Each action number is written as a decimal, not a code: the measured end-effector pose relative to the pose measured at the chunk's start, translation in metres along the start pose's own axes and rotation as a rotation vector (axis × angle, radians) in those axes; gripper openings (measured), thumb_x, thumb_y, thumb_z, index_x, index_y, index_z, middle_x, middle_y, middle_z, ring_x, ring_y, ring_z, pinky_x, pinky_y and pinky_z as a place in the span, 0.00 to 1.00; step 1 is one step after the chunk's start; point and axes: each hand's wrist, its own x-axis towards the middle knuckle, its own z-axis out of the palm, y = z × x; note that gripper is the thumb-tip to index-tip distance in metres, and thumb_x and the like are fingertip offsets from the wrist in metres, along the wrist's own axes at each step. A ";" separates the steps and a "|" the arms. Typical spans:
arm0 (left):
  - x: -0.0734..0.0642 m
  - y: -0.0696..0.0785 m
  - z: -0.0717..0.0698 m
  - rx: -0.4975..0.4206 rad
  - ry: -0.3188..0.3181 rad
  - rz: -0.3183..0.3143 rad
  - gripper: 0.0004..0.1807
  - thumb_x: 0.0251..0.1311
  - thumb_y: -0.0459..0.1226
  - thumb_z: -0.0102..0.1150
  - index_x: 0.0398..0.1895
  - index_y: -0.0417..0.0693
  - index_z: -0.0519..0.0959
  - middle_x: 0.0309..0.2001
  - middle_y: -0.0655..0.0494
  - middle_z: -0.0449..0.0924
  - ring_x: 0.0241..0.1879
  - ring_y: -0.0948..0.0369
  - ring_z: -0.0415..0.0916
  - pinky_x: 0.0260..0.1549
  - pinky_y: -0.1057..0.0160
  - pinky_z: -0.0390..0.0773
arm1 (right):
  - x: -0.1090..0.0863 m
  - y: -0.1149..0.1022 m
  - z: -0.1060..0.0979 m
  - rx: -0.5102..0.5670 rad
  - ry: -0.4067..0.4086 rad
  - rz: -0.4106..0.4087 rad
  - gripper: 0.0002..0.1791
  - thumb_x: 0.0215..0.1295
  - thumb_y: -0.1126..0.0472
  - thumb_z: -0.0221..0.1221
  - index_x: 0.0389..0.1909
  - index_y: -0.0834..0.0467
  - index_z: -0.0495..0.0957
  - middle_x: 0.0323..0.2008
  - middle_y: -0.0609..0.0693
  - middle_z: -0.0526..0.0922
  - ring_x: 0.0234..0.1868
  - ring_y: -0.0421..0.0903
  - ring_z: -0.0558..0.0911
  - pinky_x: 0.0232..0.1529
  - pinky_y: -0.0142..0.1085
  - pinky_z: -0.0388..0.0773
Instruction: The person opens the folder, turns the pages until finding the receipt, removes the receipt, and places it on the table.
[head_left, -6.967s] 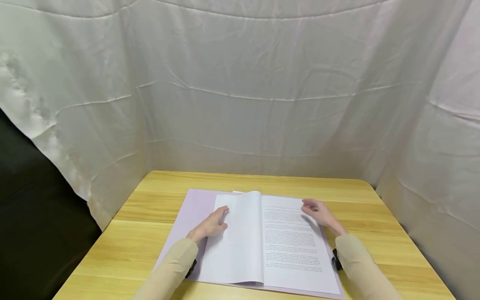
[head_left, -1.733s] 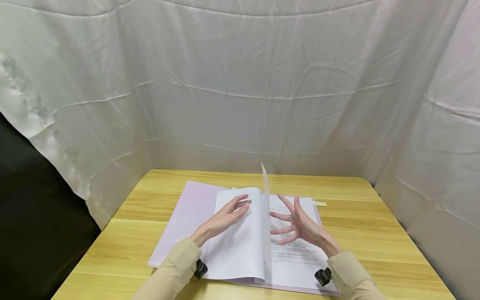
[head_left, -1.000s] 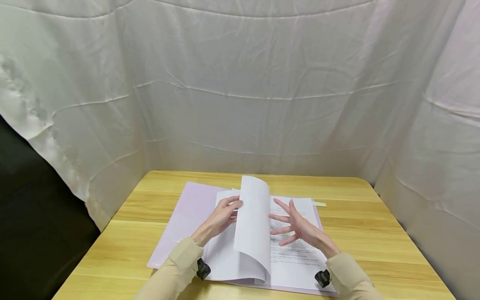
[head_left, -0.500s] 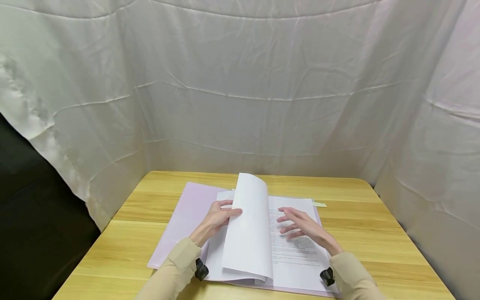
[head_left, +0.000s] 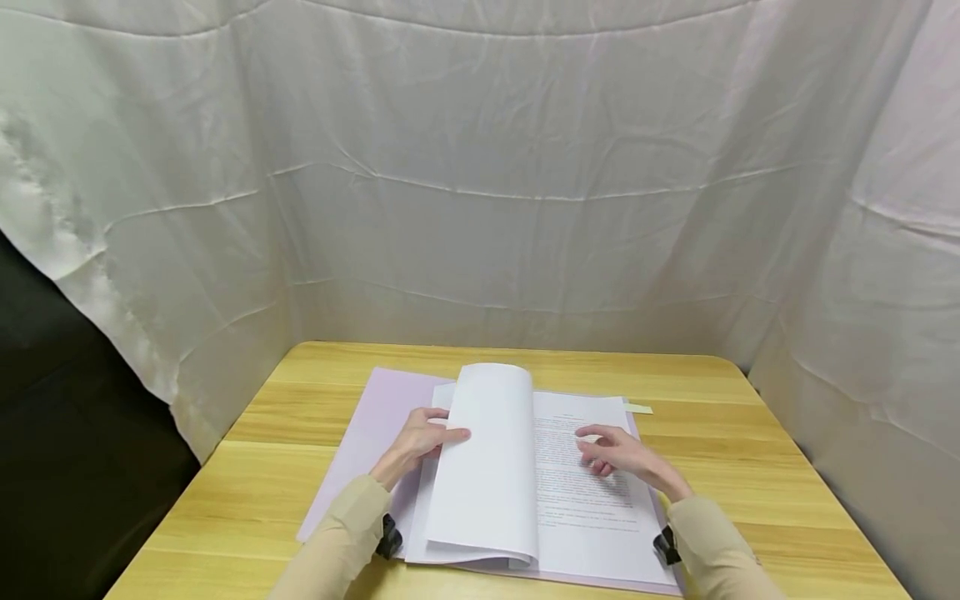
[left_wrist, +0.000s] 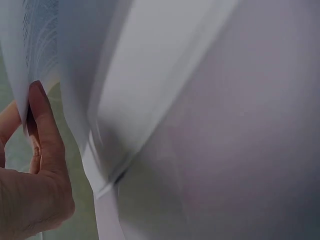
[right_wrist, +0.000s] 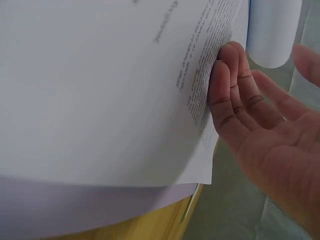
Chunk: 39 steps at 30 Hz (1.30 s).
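Observation:
A stapled-looking stack of white printed sheets lies in an open lilac folder (head_left: 369,429) in the head view. A turned page (head_left: 487,467) curves over to the left, its blank side up. My left hand (head_left: 414,442) pinches its left edge, thumb on top and fingers behind; the left wrist view shows the sheet between thumb and fingers (left_wrist: 47,135). Over the printed right page (head_left: 573,542) is my right hand (head_left: 618,452), fingers loosely bent and holding nothing. In the right wrist view its fingertips (right_wrist: 220,82) are at or very near the print.
A pale yellow-green tab (head_left: 638,408) sticks out past the folder's upper right. The wooden table (head_left: 225,475) carries the folder. Light grey cloth (head_left: 480,250) hangs behind and at both sides, with a dark area (head_left: 75,433) at far left.
A page has swung from standing upright over to the left, and the left hand has taken its edge and drawn it down leftward. The right hand's spread fingers have relaxed, moving slightly right.

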 end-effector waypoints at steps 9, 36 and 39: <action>-0.001 -0.004 -0.016 0.294 0.044 0.025 0.37 0.50 0.36 0.76 0.61 0.29 0.72 0.40 0.41 0.86 0.32 0.59 0.79 0.34 0.62 0.81 | 0.000 -0.002 -0.004 -0.002 -0.038 0.038 0.32 0.78 0.54 0.52 0.70 0.73 0.60 0.43 0.61 0.85 0.37 0.45 0.81 0.40 0.33 0.81; -0.002 -0.019 -0.024 0.647 0.146 0.229 0.40 0.44 0.33 0.79 0.62 0.31 0.69 0.28 0.50 0.75 0.27 0.58 0.69 0.28 0.65 0.70 | 0.003 0.005 -0.005 0.019 -0.020 0.050 0.31 0.77 0.54 0.53 0.69 0.73 0.63 0.42 0.59 0.85 0.38 0.45 0.80 0.41 0.34 0.80; -0.002 -0.020 -0.024 0.661 0.159 0.235 0.41 0.43 0.33 0.80 0.62 0.31 0.69 0.28 0.49 0.76 0.28 0.58 0.69 0.28 0.64 0.71 | 0.003 0.005 -0.005 0.022 -0.015 0.041 0.31 0.76 0.54 0.54 0.69 0.73 0.63 0.41 0.59 0.85 0.37 0.45 0.80 0.39 0.33 0.81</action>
